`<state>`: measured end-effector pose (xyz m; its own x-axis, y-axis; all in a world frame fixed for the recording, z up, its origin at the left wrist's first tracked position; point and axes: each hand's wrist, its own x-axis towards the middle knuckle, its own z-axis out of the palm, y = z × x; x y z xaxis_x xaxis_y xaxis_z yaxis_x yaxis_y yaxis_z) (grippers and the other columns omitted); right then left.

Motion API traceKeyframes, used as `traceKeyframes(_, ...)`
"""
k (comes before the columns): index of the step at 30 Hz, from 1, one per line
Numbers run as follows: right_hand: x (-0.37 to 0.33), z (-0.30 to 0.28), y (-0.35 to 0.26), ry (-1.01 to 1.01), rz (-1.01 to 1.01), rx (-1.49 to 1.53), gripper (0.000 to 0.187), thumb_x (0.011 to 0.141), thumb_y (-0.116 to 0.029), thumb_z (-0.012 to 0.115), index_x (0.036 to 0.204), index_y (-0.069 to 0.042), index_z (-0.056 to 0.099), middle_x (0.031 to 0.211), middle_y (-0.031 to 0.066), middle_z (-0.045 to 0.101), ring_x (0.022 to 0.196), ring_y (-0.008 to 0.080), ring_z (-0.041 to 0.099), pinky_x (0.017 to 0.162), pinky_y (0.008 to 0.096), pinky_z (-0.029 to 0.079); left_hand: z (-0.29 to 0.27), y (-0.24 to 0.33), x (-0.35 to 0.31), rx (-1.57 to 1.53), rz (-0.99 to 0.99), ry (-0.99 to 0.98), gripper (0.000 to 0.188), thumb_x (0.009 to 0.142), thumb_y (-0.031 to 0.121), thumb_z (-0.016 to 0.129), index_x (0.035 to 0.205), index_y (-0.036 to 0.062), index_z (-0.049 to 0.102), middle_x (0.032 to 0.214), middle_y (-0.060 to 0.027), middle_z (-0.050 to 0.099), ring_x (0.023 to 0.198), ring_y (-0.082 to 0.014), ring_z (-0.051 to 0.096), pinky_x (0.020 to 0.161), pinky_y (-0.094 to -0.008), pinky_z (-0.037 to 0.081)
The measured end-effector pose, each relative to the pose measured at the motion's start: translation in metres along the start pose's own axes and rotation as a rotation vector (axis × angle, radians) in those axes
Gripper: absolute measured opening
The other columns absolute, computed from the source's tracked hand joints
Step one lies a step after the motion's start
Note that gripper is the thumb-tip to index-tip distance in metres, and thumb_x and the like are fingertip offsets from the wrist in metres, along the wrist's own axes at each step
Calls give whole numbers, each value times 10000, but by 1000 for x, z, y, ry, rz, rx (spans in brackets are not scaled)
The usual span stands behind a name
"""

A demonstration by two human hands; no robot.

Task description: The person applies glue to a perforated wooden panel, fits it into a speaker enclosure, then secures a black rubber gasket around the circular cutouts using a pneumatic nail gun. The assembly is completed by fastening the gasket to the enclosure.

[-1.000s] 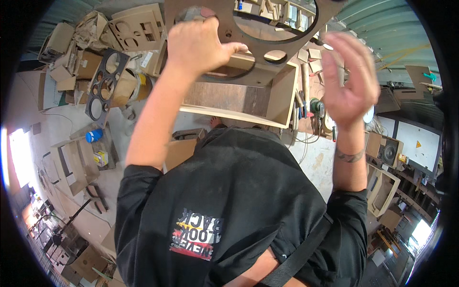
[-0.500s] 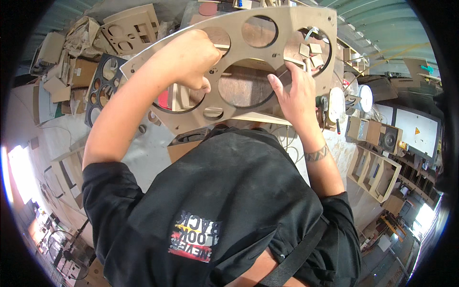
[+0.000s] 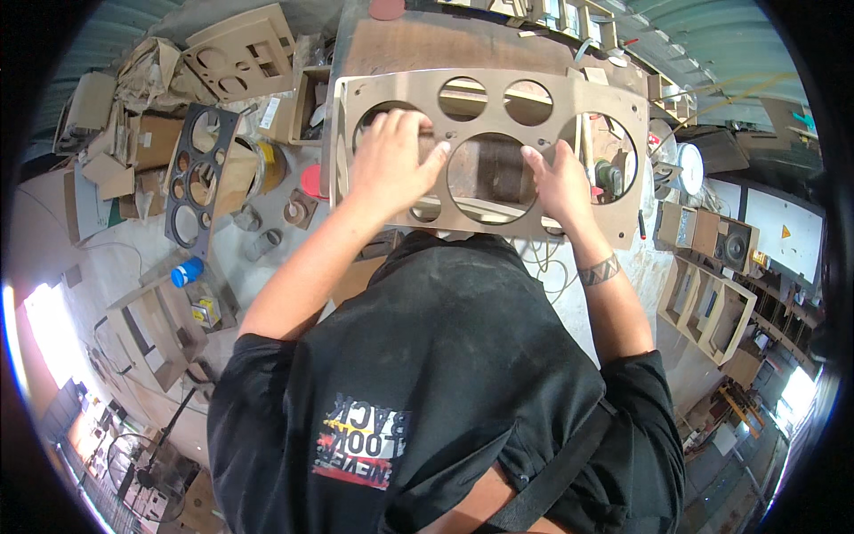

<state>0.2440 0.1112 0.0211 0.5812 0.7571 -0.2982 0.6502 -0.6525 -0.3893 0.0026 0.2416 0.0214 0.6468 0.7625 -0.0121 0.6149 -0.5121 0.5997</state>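
A flat brown speaker panel (image 3: 495,105) with several round holes lies over a pale wooden frame (image 3: 487,211), whose strips show through the openings. My left hand (image 3: 389,160) grips the panel at the big left hole, fingers bent over and into it, thumb stretched across the face toward the centre hole. At the big right hole my right hand (image 3: 562,185) holds the panel, its thumb on the face beside the centre hole and its fingers reaching down at the hole's edge. The fingertips of both hands are partly hidden.
The worktable (image 3: 427,44) extends beyond the panel, with a red disc (image 3: 387,9) at its far edge. To the left a dark panel with holes (image 3: 194,178) leans by a bucket (image 3: 269,167). A blue container (image 3: 187,271) is nearer. Wooden cabinet frames (image 3: 705,307) stand at right.
The panel has swung level and come down nearer to me, right of where it was. My left hand has moved right and nearer, while my right hand has shifted slightly.
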Motion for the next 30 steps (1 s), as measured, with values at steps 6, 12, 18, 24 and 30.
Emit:
traceKeyframes(6,10,-2,17,-141,162,303,477,994,-409,687,870,42,599,661,97,646,569,189,628,563,366,512,33,5,16,-81,-309,-550,664,1040,574,446,1206,-31,662,1201,-288,686,1182,-425,645,1001,-516,498)
traceKeyframes(12,-5,14,13,-264,182,326,492,1006,-388,680,815,62,628,649,109,637,606,204,658,547,379,509,55,-22,11,-206,-355,-567,761,1072,561,363,1211,-142,620,1250,-374,630,1158,-495,632,1039,-521,461)
traceKeyframes(18,2,43,6,-459,178,292,572,1002,-441,656,761,77,691,747,210,704,719,327,704,723,457,536,39,-40,1,-312,-562,-757,754,1084,560,358,1308,-141,522,1051,-273,658,820,-339,732,581,-384,610)
traceKeyframes(24,10,57,9,-532,190,356,546,999,-422,663,815,87,736,734,209,710,723,301,701,739,424,542,41,-48,10,-303,-651,-799,678,1087,565,358,1340,-38,541,1015,-163,639,731,-215,646,570,-350,600)
traceKeyframes(30,33,60,16,-562,159,384,538,997,-417,671,782,74,721,708,170,698,672,265,664,673,426,527,56,-52,17,-345,-724,-802,671,1090,556,378,1318,-51,549,1052,-145,629,826,-206,639,617,-372,603)
